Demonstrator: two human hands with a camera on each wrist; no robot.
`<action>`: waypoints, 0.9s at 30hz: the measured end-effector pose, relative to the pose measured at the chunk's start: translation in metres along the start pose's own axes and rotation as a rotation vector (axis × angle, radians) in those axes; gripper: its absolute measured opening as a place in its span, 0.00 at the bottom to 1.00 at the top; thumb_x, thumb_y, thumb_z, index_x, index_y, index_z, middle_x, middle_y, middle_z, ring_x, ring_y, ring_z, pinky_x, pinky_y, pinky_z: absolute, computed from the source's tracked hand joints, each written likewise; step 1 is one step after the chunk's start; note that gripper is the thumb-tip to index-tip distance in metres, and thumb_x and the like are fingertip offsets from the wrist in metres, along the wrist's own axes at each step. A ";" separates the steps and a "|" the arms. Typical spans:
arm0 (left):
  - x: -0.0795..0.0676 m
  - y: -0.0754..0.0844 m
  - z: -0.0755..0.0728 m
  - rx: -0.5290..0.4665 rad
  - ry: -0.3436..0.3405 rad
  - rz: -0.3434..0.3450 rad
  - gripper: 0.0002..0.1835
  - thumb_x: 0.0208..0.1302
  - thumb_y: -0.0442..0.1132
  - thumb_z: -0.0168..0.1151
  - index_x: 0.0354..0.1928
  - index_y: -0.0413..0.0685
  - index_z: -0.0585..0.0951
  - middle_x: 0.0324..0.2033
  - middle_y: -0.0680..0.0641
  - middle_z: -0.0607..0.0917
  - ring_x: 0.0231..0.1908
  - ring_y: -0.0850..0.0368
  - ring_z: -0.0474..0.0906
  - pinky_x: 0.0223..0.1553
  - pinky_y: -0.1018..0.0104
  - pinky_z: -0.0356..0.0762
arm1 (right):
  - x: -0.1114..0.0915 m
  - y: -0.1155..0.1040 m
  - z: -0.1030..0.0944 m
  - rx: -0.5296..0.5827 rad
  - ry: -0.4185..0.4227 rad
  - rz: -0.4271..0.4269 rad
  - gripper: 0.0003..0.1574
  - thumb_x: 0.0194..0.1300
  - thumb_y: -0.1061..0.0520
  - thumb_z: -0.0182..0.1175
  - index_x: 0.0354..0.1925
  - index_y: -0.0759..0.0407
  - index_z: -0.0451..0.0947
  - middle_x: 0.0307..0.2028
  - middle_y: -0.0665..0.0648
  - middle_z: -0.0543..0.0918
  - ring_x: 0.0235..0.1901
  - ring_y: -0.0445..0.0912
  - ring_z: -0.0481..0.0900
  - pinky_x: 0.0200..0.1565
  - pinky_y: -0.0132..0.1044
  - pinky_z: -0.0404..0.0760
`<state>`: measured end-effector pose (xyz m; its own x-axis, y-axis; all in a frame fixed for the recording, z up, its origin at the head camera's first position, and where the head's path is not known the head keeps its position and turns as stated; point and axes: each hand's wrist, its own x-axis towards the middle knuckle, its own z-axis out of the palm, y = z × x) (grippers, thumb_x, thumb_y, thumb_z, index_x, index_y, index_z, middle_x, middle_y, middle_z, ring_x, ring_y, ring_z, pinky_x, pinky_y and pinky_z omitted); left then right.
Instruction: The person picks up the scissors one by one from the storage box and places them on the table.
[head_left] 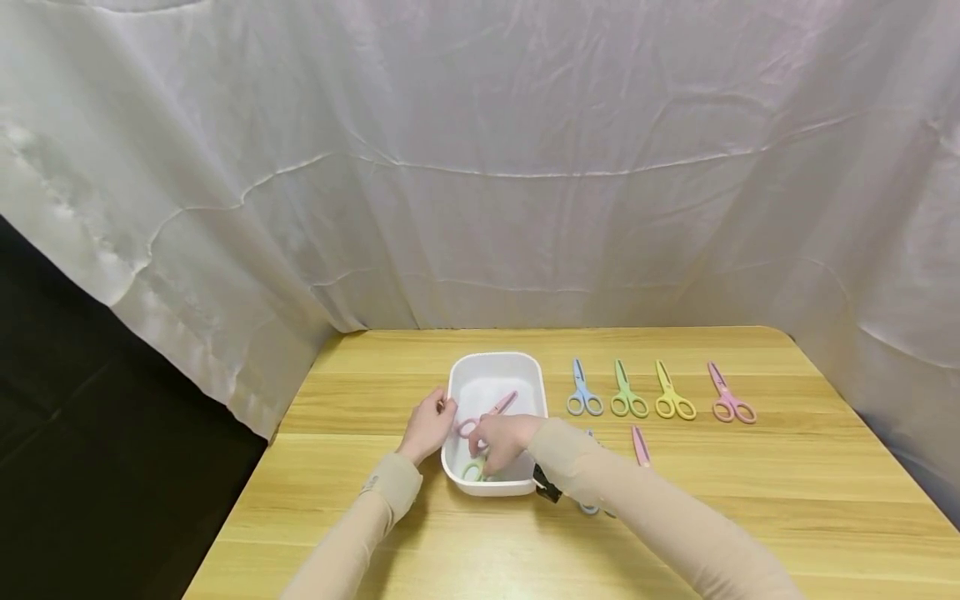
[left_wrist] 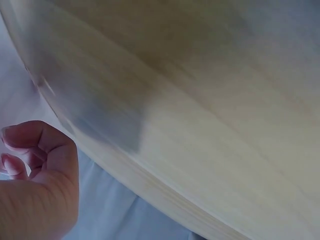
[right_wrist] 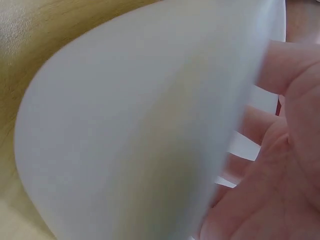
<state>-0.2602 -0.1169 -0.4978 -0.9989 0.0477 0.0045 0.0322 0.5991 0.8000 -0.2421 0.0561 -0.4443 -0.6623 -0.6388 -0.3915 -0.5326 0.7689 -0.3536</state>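
Note:
A white plastic box [head_left: 495, 489] stands on the wooden table. My left hand [head_left: 429, 427] holds its left rim with curled fingers; the left wrist view shows the curled left hand [left_wrist: 45, 175], but not the box. My right hand [head_left: 504, 442] reaches down inside the box, fingers pointing at the bottom. Pink scissors [head_left: 504, 403] lie in there, and the handle of green scissors [head_left: 472, 472] shows by the right fingertips. Whether they pinch it is hidden. In the right wrist view, the box wall [right_wrist: 110, 110] covers the fingertips of the right hand [right_wrist: 270, 165].
Right of the box, blue scissors [head_left: 580, 390], green scissors [head_left: 624, 392], yellow scissors [head_left: 670, 393] and pink scissors [head_left: 724, 395] lie in a row. Nearer, another pink pair [head_left: 640, 446] and a blue handle [head_left: 589, 508] are partly hidden by the right arm. A grey curtain [head_left: 510, 208] hangs behind.

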 end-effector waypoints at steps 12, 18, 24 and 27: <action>-0.004 -0.004 -0.004 -0.008 -0.023 0.037 0.11 0.71 0.43 0.50 0.35 0.45 0.77 0.30 0.47 0.79 0.32 0.55 0.74 0.34 0.67 0.75 | 0.001 0.000 0.000 -0.057 -0.072 -0.061 0.21 0.55 0.49 0.72 0.48 0.47 0.84 0.53 0.55 0.79 0.48 0.42 0.75 0.55 0.34 0.76; -0.006 -0.005 -0.003 -0.004 -0.026 0.049 0.10 0.69 0.43 0.52 0.30 0.48 0.75 0.30 0.48 0.80 0.35 0.55 0.75 0.38 0.67 0.75 | 0.001 -0.002 0.000 -0.054 -0.105 -0.067 0.22 0.56 0.48 0.70 0.50 0.47 0.83 0.52 0.55 0.79 0.48 0.42 0.74 0.55 0.33 0.75; -0.005 -0.006 -0.002 -0.022 -0.020 0.040 0.10 0.69 0.43 0.51 0.33 0.47 0.77 0.33 0.46 0.82 0.36 0.55 0.77 0.39 0.67 0.78 | 0.004 0.000 0.002 0.043 -0.123 -0.066 0.25 0.58 0.50 0.70 0.53 0.52 0.79 0.50 0.56 0.80 0.38 0.39 0.78 0.49 0.30 0.76; -0.004 -0.007 -0.001 -0.030 -0.016 0.046 0.10 0.69 0.43 0.51 0.35 0.46 0.78 0.35 0.45 0.83 0.37 0.55 0.78 0.39 0.67 0.81 | 0.003 0.002 0.003 0.118 -0.138 -0.063 0.25 0.59 0.52 0.69 0.54 0.55 0.77 0.47 0.56 0.81 0.31 0.37 0.76 0.42 0.27 0.76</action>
<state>-0.2563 -0.1223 -0.5025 -0.9956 0.0878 0.0326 0.0771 0.5717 0.8168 -0.2439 0.0556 -0.4487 -0.5467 -0.6895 -0.4751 -0.5001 0.7240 -0.4751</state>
